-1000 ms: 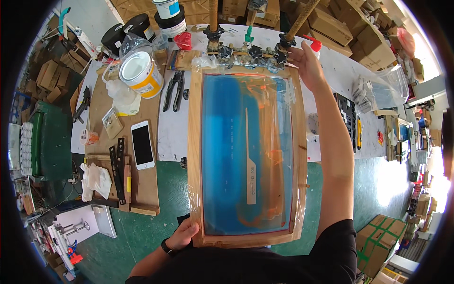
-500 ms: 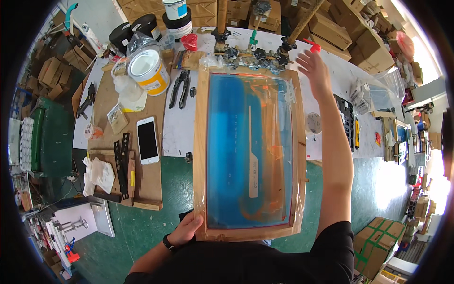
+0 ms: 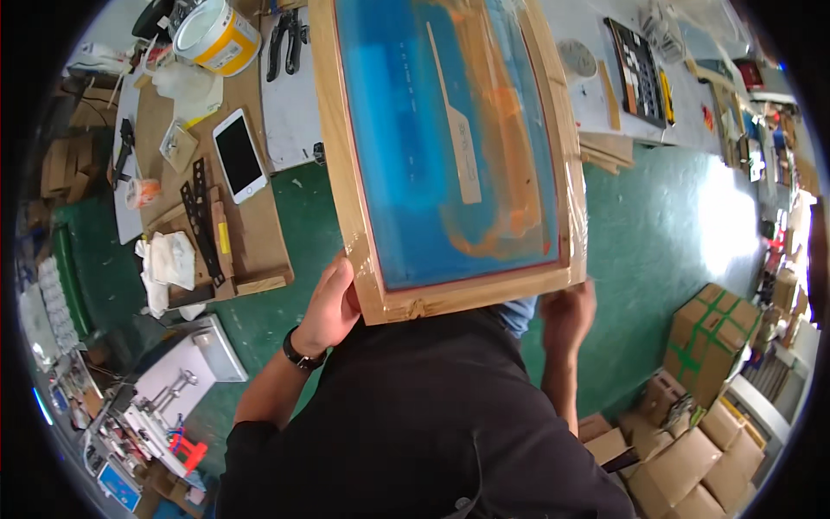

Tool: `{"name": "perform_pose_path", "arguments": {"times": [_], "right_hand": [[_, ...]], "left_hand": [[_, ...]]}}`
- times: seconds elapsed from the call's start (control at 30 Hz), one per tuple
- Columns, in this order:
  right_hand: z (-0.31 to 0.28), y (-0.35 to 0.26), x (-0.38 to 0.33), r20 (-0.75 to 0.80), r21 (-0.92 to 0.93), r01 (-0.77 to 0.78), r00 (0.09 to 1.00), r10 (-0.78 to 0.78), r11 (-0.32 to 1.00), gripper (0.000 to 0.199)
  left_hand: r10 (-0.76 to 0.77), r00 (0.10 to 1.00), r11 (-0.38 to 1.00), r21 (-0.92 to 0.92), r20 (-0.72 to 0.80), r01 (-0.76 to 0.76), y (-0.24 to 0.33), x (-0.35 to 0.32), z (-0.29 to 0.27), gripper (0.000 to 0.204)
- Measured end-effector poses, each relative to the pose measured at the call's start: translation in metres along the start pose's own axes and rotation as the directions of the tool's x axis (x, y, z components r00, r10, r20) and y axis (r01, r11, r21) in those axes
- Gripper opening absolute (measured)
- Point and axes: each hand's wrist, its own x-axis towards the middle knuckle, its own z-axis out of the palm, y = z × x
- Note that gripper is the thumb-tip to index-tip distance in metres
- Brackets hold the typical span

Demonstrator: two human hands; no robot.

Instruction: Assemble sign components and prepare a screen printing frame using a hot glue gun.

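A wooden screen-printing frame point(image 3: 484, 290) with blue mesh juts out from the table toward me. An orange-brown smear covers the mesh's right part, and a pale long shape shows in its middle. My left hand point(image 3: 332, 304) grips the frame's near left corner, thumb against the side rail and fingers hidden beneath. At the near right corner is my right hand point(image 3: 568, 316), low and partly behind the rail. Motion smears its fingers, so whether it touches the frame cannot be told.
Left of the frame, a brown board point(image 3: 251, 246) bears a white phone point(image 3: 239, 156), a yellow-white paint can point(image 3: 216, 39) and crumpled white cloth point(image 3: 170, 262). Pliers point(image 3: 284, 43) lie beside it. A black tool tray point(image 3: 635, 73) sits right; a green-taped carton point(image 3: 713, 333) stands on the floor.
My right hand has come down from the far right clamp area to the frame's near right corner. The view has tilted down. My left hand stays at the near left corner.
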Motion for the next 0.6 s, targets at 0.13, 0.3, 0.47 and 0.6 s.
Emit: {"name": "perform_pose_path", "arguments": {"times": [0.13, 0.3, 0.47, 0.6], "right_hand": [[0.018, 0.046, -0.026, 0.628, -0.219, -0.198, 0.721, 0.293, 0.955, 0.039], [0.06, 0.063, -0.021, 0.79, -0.23, -0.149, 0.548, 0.274, 0.962, 0.067], [0.075, 0.063, -0.017, 0.792, -0.31, -0.165, 0.5, 0.35, 0.936, 0.077], [0.075, 0.062, -0.016, 0.771, -0.296, -0.269, 0.499, 0.396, 0.916, 0.076]], "left_hand": [[-0.059, 0.998, 0.984, 0.167, -0.022, 0.062, 0.018, -0.001, 0.002, 0.055], [-0.057, 0.985, 0.793, 0.593, -0.16, 0.142, 0.086, -0.002, 0.012, 0.052], [0.523, 0.851, 0.474, 0.815, 0.045, -0.334, 0.177, 0.068, 0.013, 0.049], [0.783, 0.586, 0.284, 0.719, 0.209, -0.635, 0.241, 0.183, 0.022, 0.052]]}}
